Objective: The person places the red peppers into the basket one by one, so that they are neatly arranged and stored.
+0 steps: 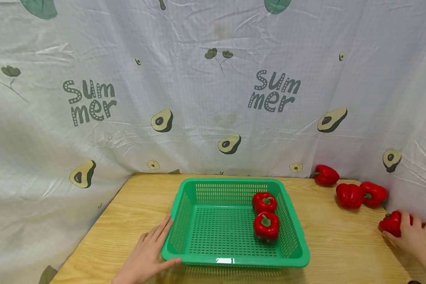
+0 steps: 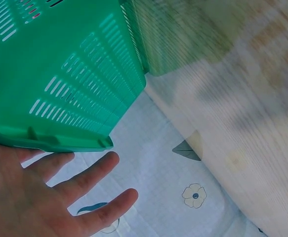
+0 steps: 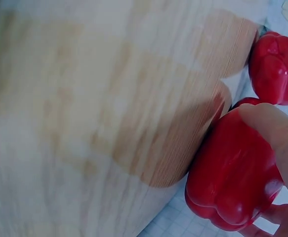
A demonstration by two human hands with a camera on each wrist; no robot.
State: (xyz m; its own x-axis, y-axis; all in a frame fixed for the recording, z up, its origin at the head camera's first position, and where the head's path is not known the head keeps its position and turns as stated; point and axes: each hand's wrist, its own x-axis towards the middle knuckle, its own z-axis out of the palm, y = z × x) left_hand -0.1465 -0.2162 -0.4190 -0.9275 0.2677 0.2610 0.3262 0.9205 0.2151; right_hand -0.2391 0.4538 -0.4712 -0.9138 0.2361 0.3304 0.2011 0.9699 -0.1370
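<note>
A green plastic basket (image 1: 230, 259) sits on the wooden table, two red bell peppers (image 1: 266, 227) standing in its right part with stems up. My left hand (image 1: 145, 248) rests at the basket's front left corner, fingers extended along the left rim and thumb at the front rim. In the left wrist view the fingers (image 2: 89, 180) are spread beside the green rim. Far to the right, my right hand (image 1: 420, 236) grips a red bell pepper (image 3: 232, 168) lying on the table, thumb on one side and fingertips round the other.
Behind the gripped pepper lie three more red bell peppers (image 1: 349, 196) on the back right of the wooden table (image 1: 335, 244). A white cloth (image 1: 191, 86) printed with avocados and lettering hangs along the back and both sides.
</note>
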